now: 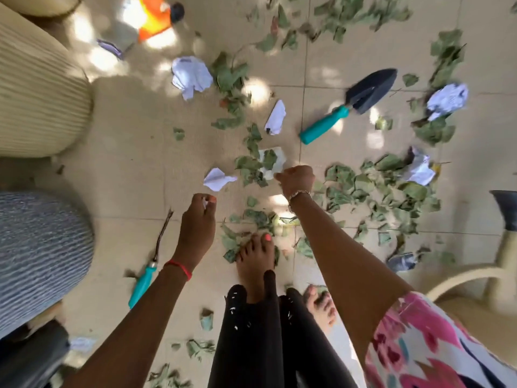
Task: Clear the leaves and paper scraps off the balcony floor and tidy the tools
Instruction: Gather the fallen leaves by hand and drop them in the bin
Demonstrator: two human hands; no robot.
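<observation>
At the far left two ribbed cushions (42, 88) sit at the edge of the balcony floor (126, 177). Just inside them lies a teal-handled hand tool (143, 281), untouched. Above it the left hand (195, 219) hangs low over the floor, its fingers (205, 197) curled in and pinching a small white scrap (205, 204) against the thumb. A folded scrap (218, 179) lies on the floor just beyond that hand, and a bigger crumpled paper (191, 75) lies further off. In the middle the right hand (296, 179) reaches down to a flat paper piece (270, 163) half covered by leaves (372, 189). Its fingers are curled tight, but the back of the hand hides whether they have hold of anything. Further right a trowel (349, 105) with a teal handle lies among the litter, with a second crumpled paper (447, 99) past its blade. The step in hand looks like gathering paper by hand, and it is barely begun: leaves and scraps lie all over the floor and both tools are still out. The next move likely calls for closing on the flat piece without scooping up the leaves, then taking the folded scrap while keeping the one already pinched.
</observation>
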